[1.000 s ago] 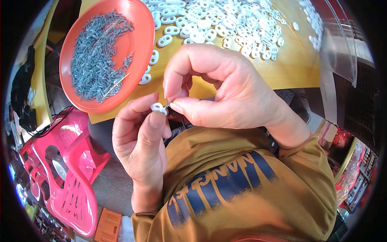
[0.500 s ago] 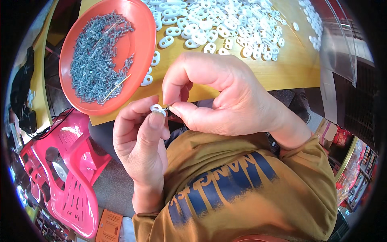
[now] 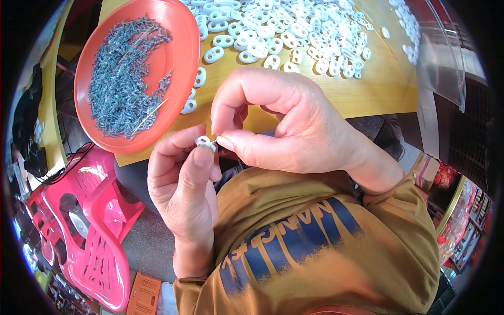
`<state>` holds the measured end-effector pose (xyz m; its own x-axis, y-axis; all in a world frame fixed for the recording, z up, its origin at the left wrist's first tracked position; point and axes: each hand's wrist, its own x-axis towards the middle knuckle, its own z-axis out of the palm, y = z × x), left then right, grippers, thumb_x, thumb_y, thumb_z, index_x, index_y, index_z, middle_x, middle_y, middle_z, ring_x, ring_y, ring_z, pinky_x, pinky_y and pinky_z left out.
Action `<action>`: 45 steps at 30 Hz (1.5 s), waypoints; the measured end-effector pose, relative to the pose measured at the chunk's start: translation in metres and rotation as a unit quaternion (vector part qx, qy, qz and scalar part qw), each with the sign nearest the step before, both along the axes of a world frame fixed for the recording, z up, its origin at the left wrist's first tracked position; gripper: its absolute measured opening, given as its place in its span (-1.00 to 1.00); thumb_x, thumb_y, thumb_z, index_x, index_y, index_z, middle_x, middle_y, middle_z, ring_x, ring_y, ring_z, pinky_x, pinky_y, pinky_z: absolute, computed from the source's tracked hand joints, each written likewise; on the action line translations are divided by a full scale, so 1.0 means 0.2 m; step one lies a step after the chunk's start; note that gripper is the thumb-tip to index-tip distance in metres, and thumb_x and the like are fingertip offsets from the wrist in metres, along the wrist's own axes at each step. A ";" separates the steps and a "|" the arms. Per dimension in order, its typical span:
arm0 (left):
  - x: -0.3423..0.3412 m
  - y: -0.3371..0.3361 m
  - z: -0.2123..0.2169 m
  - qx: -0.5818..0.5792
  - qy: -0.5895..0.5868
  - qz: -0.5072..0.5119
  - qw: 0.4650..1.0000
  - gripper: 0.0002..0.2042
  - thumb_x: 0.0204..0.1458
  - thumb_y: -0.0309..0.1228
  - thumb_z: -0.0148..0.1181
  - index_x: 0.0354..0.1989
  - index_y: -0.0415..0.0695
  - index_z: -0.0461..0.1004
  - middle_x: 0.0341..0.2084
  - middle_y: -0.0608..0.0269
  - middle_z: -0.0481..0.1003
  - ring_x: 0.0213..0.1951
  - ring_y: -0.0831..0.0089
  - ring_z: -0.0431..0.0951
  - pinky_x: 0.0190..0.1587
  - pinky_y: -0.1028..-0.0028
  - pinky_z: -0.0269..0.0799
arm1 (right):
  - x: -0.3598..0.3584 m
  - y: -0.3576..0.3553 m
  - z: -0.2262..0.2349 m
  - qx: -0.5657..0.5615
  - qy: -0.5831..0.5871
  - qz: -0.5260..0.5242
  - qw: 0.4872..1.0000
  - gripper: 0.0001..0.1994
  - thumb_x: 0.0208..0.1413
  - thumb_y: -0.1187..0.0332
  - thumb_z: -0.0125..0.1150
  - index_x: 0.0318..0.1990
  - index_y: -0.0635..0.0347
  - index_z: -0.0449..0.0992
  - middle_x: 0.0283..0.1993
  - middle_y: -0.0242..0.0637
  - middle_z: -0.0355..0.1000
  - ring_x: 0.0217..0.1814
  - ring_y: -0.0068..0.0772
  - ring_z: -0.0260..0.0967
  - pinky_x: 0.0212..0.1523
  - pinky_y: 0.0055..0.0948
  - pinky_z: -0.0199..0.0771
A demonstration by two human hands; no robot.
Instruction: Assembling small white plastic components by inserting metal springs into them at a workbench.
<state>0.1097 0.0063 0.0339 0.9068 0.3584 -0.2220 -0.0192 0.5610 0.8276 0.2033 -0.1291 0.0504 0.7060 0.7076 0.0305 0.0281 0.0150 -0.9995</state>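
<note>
Between the thumb and fingers of my left hand [image 3: 186, 181] is a small white oval plastic cord lock [image 3: 202, 140], held just past the table's near edge with one hole showing. My right hand [image 3: 286, 123] is closed in a pinch, with the thumb tip right beside the cord lock. A tiny dark metal spring [image 3: 214, 141] shows between that thumb and the cord lock's side; most of it is hidden. A red oval plate [image 3: 181, 58] to the left holds a heap of small metal springs [image 3: 123, 79]. Many loose white cord locks [image 3: 273, 44] lie beyond my hands.
A thin wooden stick [image 3: 149, 118] lies on the springs. The wooden table [image 3: 388, 97] ends just in front of my body. To the left stands a pink plastic chair [image 3: 100, 252], with an orange box [image 3: 143, 295] near it on the floor. A clear plastic bin [image 3: 438, 52] is at the far right.
My right thumb has tilted up slightly beside the cord lock, and less of the spring shows. The left hand keeps its grip. The plate appears slightly further left.
</note>
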 end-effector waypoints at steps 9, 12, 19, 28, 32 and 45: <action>0.00 -0.01 0.00 0.052 -0.002 0.006 0.999 -0.79 -0.06 -0.61 0.16 -0.21 -0.31 0.41 -0.41 0.27 0.43 -0.54 0.68 0.36 -0.48 0.73 0.29 | -0.01 0.00 -0.01 -0.003 -0.083 -0.016 0.996 -0.90 -0.10 0.63 0.10 -0.40 0.25 0.40 -0.43 -0.37 0.37 -0.39 -0.57 0.33 -0.38 -0.60 0.32; -0.01 0.00 -0.01 0.116 -0.007 0.003 0.993 -0.80 -0.05 -0.63 0.14 -0.22 -0.31 0.41 -0.39 0.27 0.41 -0.53 0.68 0.36 -0.50 0.75 0.28 | 0.00 0.00 -0.01 -0.009 -0.154 -0.015 0.988 -0.90 -0.11 0.63 0.10 -0.41 0.25 0.40 -0.43 -0.34 0.37 -0.40 -0.53 0.34 -0.41 -0.58 0.31; -0.02 -0.03 -0.01 0.038 -0.008 0.013 0.999 -0.81 -0.05 -0.64 0.13 -0.22 -0.31 0.41 -0.42 0.27 0.38 -0.55 0.67 0.36 -0.54 0.74 0.27 | -0.03 0.00 -0.02 -0.006 -0.137 -0.019 0.990 -0.89 -0.12 0.66 0.08 -0.42 0.25 0.40 -0.41 -0.32 0.39 -0.39 -0.46 0.35 -0.40 -0.55 0.32; -0.03 -0.01 0.02 0.112 -0.011 -0.028 0.993 -0.81 -0.07 -0.65 0.15 -0.23 -0.30 0.42 -0.43 0.29 0.38 -0.55 0.69 0.33 -0.52 0.72 0.25 | -0.04 -0.03 -0.01 0.009 -0.138 -0.031 0.990 -0.87 -0.15 0.67 0.09 -0.43 0.25 0.41 -0.41 -0.30 0.38 -0.39 -0.42 0.35 -0.38 -0.52 0.32; -0.03 0.00 0.02 0.154 0.000 -0.042 0.987 -0.81 -0.08 -0.66 0.16 -0.24 -0.30 0.43 -0.42 0.30 0.37 -0.53 0.70 0.32 -0.51 0.72 0.24 | -0.04 -0.03 -0.02 0.000 -0.168 -0.030 0.985 -0.87 -0.18 0.66 0.10 -0.43 0.25 0.41 -0.42 -0.30 0.38 -0.39 -0.40 0.35 -0.38 -0.49 0.32; -0.02 -0.01 0.02 0.038 0.011 -0.043 0.998 -0.81 -0.07 -0.65 0.15 -0.23 -0.33 0.43 -0.45 0.24 0.41 -0.57 0.63 0.36 -0.53 0.70 0.26 | -0.06 -0.06 -0.02 0.006 -0.140 -0.034 0.990 -0.87 -0.11 0.65 0.11 -0.36 0.28 0.42 -0.40 -0.27 0.39 -0.37 -0.40 0.35 -0.36 -0.51 0.34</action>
<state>0.1052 0.0034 0.0379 0.9298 0.2967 -0.2181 0.0451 0.4960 0.8671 0.1912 -0.1414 0.0466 0.7143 0.6576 0.2396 0.3047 0.0159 -0.9523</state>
